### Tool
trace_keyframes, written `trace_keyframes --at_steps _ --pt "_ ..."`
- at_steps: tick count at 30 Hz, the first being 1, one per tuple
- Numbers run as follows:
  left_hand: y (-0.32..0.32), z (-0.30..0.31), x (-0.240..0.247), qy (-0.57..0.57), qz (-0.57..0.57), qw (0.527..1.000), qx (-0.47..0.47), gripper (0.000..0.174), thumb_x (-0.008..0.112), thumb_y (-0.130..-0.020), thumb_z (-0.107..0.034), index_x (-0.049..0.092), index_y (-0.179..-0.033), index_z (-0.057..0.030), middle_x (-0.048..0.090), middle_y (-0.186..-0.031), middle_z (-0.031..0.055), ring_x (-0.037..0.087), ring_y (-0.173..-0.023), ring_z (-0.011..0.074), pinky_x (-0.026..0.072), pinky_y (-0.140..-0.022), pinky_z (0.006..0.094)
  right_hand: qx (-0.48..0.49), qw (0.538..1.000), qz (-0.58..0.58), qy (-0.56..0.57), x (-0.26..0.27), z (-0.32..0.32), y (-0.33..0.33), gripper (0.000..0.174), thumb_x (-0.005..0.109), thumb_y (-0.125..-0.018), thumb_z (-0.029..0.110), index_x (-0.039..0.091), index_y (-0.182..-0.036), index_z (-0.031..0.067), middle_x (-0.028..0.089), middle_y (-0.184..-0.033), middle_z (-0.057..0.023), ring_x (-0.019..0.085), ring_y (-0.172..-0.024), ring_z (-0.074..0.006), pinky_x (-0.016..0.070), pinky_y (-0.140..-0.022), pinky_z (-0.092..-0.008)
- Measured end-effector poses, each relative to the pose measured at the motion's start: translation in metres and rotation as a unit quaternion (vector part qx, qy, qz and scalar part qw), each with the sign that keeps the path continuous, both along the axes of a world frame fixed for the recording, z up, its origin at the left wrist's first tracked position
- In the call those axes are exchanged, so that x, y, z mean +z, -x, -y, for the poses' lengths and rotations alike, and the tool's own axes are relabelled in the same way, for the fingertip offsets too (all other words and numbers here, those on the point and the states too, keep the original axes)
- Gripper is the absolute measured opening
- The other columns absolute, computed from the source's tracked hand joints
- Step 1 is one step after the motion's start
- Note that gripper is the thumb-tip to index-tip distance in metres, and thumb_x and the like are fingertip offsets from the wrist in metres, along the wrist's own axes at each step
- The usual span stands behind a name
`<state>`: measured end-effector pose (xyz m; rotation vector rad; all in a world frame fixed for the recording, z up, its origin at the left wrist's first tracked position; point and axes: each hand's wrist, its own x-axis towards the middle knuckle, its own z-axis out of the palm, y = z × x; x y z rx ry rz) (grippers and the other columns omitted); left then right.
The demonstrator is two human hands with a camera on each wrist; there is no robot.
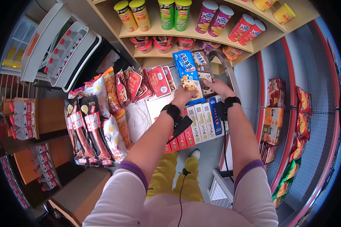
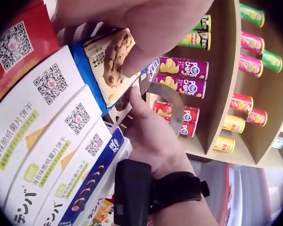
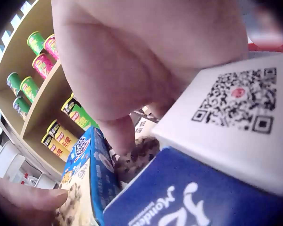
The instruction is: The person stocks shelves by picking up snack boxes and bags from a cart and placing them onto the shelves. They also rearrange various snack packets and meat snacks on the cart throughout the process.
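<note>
Both hands are working on cookie boxes in the metal-railed cart (image 1: 231, 73). Left hand (image 1: 184, 97) is grasping the blue 趣多多 cookie box (image 1: 185, 72), its thumb pressing on the cookie print. Right hand (image 1: 220, 89) is pinching the brown 趣多多 cookie box (image 1: 203, 68); part of that grip is hiding from view.

Judgement: good handling is probably calling for light, even pressure, the card looking easy to dent, and for aligning both boxes without catching the white seaweed potato-cracker boxes (image 1: 199, 117) or the blue Mondelez box (image 1: 215, 117) standing along the near edge.

Position: blue box is extending from under the left hand toward the cart's far edge. Brown box is lying just beside it, rightward, reaching ahead of the right hand near the far right corner.
</note>
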<state>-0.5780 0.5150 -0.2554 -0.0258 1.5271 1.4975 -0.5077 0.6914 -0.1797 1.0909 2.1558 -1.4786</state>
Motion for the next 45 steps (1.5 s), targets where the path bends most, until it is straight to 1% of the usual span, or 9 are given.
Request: trace_keyframes --at_steps 3,7,8,13,20,26,31,37,45 --pt "0.005 0.002 0.015 0.033 -0.095 0.995 0.025 0.036 0.063 -0.083 -0.005 0.05 -0.115 0.004 0.064 -0.105 0.0117 0.064 -0.09 0.0192 0.0521 -0.079 0.0321 -0.011 0.998 -0.056 0.041 -0.013 -0.008 -0.002 0.055 0.067 -0.081 0.036 0.053 -0.118 -0.0031 0.063 -0.103 -0.0115 0.058 -0.087 -0.0186 0.0442 -0.079 -0.031" --pt "0.017 0.008 0.06 0.083 -0.153 0.985 -0.007 0.063 0.069 -0.079 -0.018 0.038 -0.131 -0.0005 0.055 -0.114 0.0128 0.057 -0.094 0.0188 0.0471 -0.078 0.0327 -0.001 0.985 -0.149 0.085 0.011 0.001 0.006 0.051 0.064 -0.085 0.03 0.047 -0.126 0.0043 0.06 -0.113 -0.0055 0.054 -0.1 -0.0145 0.042 -0.087 -0.0285" --pt "0.018 0.01 0.071 0.057 -0.104 0.993 0.015 0.078 0.071 -0.071 -0.023 0.035 -0.134 0.0035 0.035 -0.13 0.0226 0.048 -0.111 0.0274 0.0417 -0.093 0.0334 -0.019 0.989 -0.113 0.088 0.036 0.012 0.01 0.05 0.063 -0.086 0.028 0.046 -0.128 0.006 0.059 -0.113 -0.0051 0.055 -0.1 -0.0154 0.0423 -0.087 -0.031" --pt "0.016 0.018 0.111 -0.013 0.01 0.997 0.078 0.079 0.068 -0.073 -0.022 0.027 -0.138 -0.0026 0.048 -0.119 0.0159 0.05 -0.105 0.0231 0.0415 -0.09 0.0362 -0.098 0.982 -0.07 0.147 0.034 0.026 0.014 0.05 0.057 -0.089 0.022 0.037 -0.132 0.0085 0.056 -0.115 -0.0065 0.056 -0.105 -0.0205 0.044 -0.089 -0.0449" --pt "0.027 0.037 0.1 -0.05 0.143 0.986 0.065 0.04 0.064 -0.078 -0.028 0.048 -0.114 -0.0196 0.052 -0.093 -0.0044 0.047 -0.083 0.0085 0.0346 -0.071 0.0297 -0.218 0.9 -0.135 0.352 0.021 0.025 0.009 0.054 0.061 -0.084 0.018 0.034 -0.13 0.0169 0.054 -0.115 -0.0086 0.058 -0.096 -0.0273 0.0425 -0.086 -0.0518" --pt "0.035 0.048 0.095 -0.079 0.195 0.973 0.097 0.032 0.064 -0.08 -0.033 0.054 -0.106 -0.0185 0.054 -0.094 -0.0014 0.049 -0.085 0.0123 0.0373 -0.074 0.0327 -0.233 0.902 -0.099 0.349 0.017 0.029 0.013 0.048 0.06 -0.083 0.017 0.04 -0.126 0.0165 0.056 -0.114 -0.009 0.059 -0.097 -0.0274 0.0382 -0.09 -0.0584" --pt "0.038 0.063 0.121 -0.116 0.176 0.972 0.108 0.038 0.06 -0.084 -0.032 0.052 -0.115 -0.0114 0.057 -0.105 0.005 0.054 -0.095 0.0203 0.0432 -0.085 0.0451 -0.245 0.867 -0.164 0.402 0.02 0.03 0.011 0.039 0.058 -0.086 0.016 0.044 -0.121 0.0092 0.059 -0.112 -0.0129 0.06 -0.101 -0.0281 0.0479 -0.089 -0.0483" --pt "0.025 0.088 0.17 -0.157 0.058 0.985 0.04 0.044 0.053 -0.091 -0.03 0.044 -0.127 -0.0063 0.056 -0.12 0.0109 0.057 -0.107 0.0227 0.0466 -0.092 0.0418 -0.261 0.869 -0.273 0.32 0.067 0.062 -0.035 0.054 0.06 -0.083 0.016 0.039 -0.131 0.0054 0.062 -0.102 -0.0098 0.065 -0.084 -0.0208 0.0535 -0.076 -0.0376" --pt "-0.077 0.098 0.26 -0.175 -0.053 0.982 -0.053 0.067 0.059 -0.084 -0.022 0.028 -0.142 -0.0099 0.035 -0.141 0.0094 0.037 -0.128 0.0259 0.0328 -0.105 0.042 -0.393 0.702 -0.451 0.386 0.133 0.138 -0.247 0.065 0.052 -0.09 0.006 0.018 -0.145 0.0085 0.037 -0.139 -0.0078 0.039 -0.127 -0.0197 0.0315 -0.105 -0.0354"
